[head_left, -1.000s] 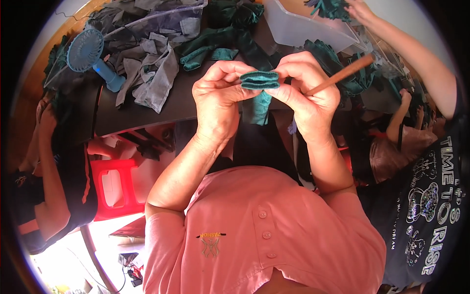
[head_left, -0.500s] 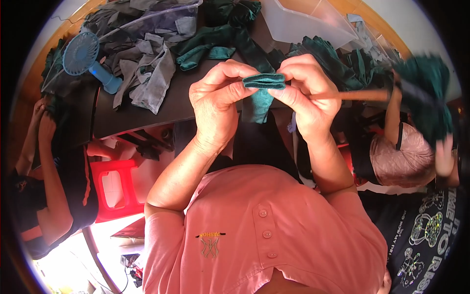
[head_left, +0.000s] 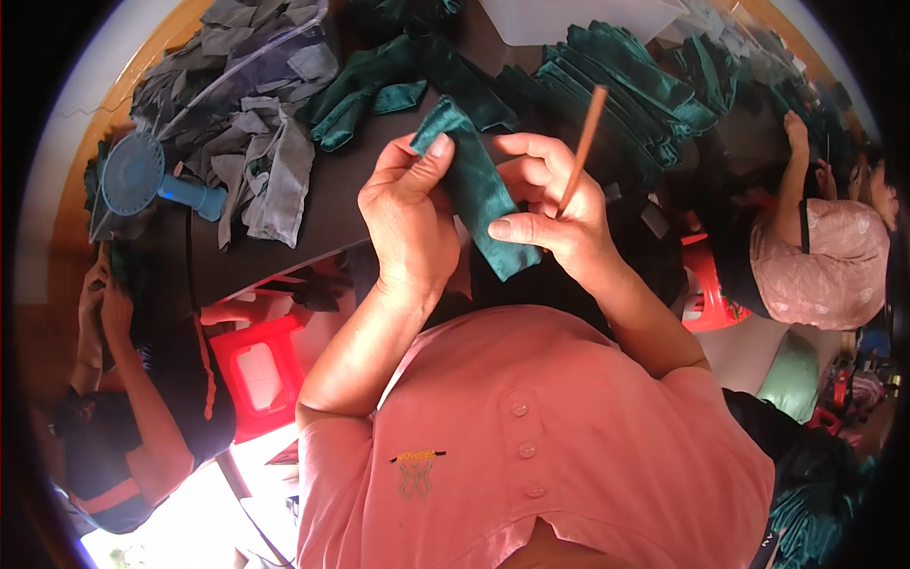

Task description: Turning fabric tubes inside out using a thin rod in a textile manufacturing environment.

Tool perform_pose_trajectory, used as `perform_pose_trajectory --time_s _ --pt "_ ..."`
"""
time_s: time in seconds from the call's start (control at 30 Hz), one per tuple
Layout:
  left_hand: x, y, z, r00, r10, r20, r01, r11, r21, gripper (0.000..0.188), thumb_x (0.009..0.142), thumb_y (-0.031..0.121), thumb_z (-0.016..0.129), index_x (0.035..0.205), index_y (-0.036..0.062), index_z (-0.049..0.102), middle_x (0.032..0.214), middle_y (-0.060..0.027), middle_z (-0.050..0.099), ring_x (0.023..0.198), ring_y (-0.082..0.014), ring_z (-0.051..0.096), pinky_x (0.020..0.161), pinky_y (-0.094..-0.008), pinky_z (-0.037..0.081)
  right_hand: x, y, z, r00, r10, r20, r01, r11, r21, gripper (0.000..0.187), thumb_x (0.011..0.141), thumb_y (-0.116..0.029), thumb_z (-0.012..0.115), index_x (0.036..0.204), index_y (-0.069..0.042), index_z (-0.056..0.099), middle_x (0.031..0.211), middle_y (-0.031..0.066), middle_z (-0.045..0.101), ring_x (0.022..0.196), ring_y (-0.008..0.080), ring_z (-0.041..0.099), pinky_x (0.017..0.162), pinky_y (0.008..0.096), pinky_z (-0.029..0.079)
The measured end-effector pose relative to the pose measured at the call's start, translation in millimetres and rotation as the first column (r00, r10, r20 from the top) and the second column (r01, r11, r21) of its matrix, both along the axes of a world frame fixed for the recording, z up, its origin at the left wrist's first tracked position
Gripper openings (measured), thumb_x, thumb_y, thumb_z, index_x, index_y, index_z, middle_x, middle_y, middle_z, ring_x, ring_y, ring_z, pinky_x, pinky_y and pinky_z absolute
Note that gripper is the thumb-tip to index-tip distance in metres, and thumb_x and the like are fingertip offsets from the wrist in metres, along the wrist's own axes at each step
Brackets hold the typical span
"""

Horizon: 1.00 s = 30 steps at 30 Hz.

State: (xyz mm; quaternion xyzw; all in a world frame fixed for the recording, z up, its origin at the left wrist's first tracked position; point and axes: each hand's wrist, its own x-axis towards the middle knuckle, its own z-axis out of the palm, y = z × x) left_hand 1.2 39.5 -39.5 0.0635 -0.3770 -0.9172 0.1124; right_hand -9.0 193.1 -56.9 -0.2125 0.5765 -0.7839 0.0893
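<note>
- Pinching a green velvet strip near its far end with the left hand, with the thumb pressed flat on its face.
- Gripping a thin brown stick in the loosely curled right hand, and touching the strip's near half with the thumb of that same hand.
- Holding the strip slantwise in the air between both hands, about at the near edge of the bench, with its far end leaning left.
- On the bench, left of the hands and back from the near edge: loose grey cloth pieces, just beside a clear bin heaped with more grey cloth.
- Toward the bench's left side: a blue fan.
- Farther from the near edge, beyond the hands: loose green strips, and to their right a fanned green stack, near a translucent bin.
- Below the near edge, at left: a red stool.
</note>
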Motion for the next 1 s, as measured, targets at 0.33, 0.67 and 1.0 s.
perform_pose_trajectory --time_s 0.33,0.67,1.0 --pt "-115 -39 6 0.995 0.072 0.067 -0.046 0.941 -0.335 0.01 0.083 0.003 0.068 0.09 -0.0002 0.062 0.075 -0.0047 0.061 0.06 -0.0142 0.056 0.053 -0.0292 0.047 -43 8 15 0.985 -0.158 -0.066 0.166 0.977 0.135 0.031 0.079 0.003 0.062 0.108 -0.003 0.058 0.067 -0.0041 0.047 0.056 0.0045 0.047 0.049 0.0209 0.042" --pt "-255 -80 -62 0.964 0.179 -0.198 -0.156 -0.226 -0.962 0.03 0.073 0.017 0.078 0.096 0.0024 0.068 0.079 -0.0119 0.068 0.071 -0.0258 0.067 0.06 -0.0372 0.053 -130 -29 -4 0.884 -0.167 -0.437 0.463 0.44 0.769 0.023 0.081 -0.016 0.053 0.084 0.001 0.069 0.085 0.0209 0.067 0.083 0.0405 0.065 0.074 0.0489 0.052" --pt "-238 -70 -47 0.959 0.07 -0.276 -0.234 -0.355 -0.905 0.042 0.065 0.028 0.08 0.104 0.0177 0.068 0.102 -0.0131 0.063 0.094 -0.034 0.063 0.082 -0.0421 0.052 -88 -22 36 0.876 -0.084 -0.476 0.472 0.356 0.806 0.02 0.088 -0.021 0.059 0.095 -0.004 0.065 0.085 0.0168 0.068 0.083 0.0365 0.064 0.073 0.0465 0.049"
